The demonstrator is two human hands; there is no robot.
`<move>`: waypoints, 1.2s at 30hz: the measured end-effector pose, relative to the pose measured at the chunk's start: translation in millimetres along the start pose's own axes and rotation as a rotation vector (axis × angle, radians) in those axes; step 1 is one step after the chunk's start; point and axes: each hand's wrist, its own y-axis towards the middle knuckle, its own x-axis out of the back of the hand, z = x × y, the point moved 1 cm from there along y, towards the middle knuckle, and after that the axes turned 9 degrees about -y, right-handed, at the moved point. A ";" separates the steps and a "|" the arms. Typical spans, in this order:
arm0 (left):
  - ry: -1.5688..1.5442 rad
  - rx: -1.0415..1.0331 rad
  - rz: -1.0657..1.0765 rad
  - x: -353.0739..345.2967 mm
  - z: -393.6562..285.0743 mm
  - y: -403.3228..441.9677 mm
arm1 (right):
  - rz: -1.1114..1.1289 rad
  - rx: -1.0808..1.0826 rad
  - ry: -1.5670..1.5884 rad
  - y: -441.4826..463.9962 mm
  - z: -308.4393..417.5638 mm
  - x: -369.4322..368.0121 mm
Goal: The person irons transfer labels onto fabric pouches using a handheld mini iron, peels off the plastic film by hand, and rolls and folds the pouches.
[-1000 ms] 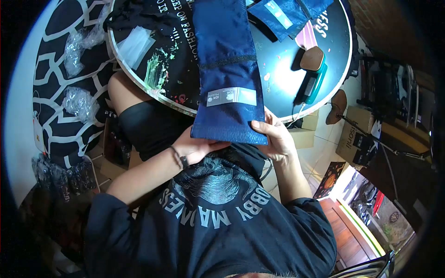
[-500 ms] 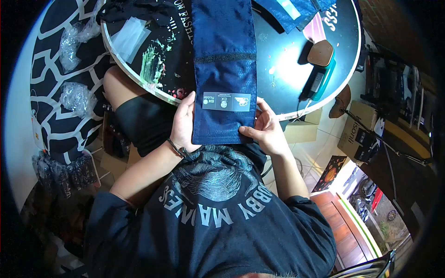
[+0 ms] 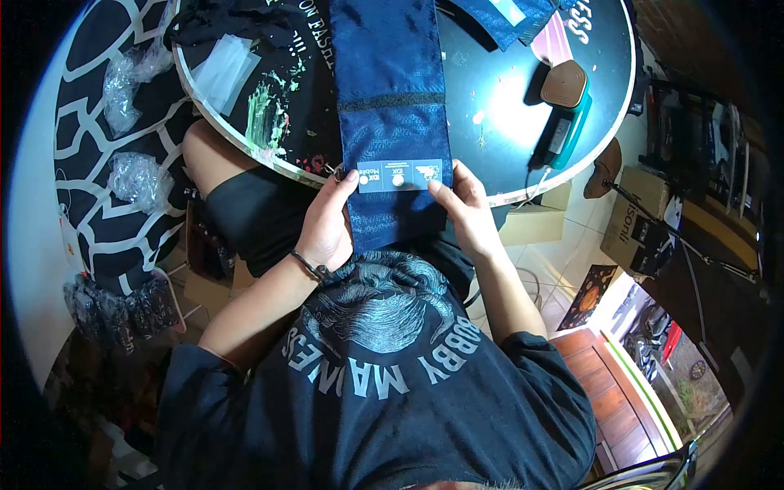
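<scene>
Both hands hold up the long dark-blue fabric strip with a black band and a printed silver-grey label [image 3: 390, 65]; any next move seems to call for even support. The left hand [image 3: 327, 220] and right hand [image 3: 474, 216] have fingers clamped on opposite edges, thumbs by the label's ends. The strip's near end lies between them, past the round black table's [image 3: 506, 198] rim.

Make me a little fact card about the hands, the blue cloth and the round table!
Left hand: holding blue cloth, thumb by the label's left end
Right hand: holding it too, thumb at the label's right end
Label: pale, printed
Dark strip: across the cloth, beyond the label
Round table: black
On table: green device, brown top
</scene>
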 end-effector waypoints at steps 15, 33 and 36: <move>0.116 -0.100 -0.002 22.4 -8.6 7.8 | -0.209 0.119 0.058 -0.3 -3.5 -11.0; 0.318 -0.116 0.137 8.8 -13.6 1.5 | -0.194 0.083 0.101 -4.8 -10.5 -5.4; 0.308 -0.077 0.167 8.2 -15.3 0.2 | -0.210 0.088 0.142 -5.2 -5.9 -7.5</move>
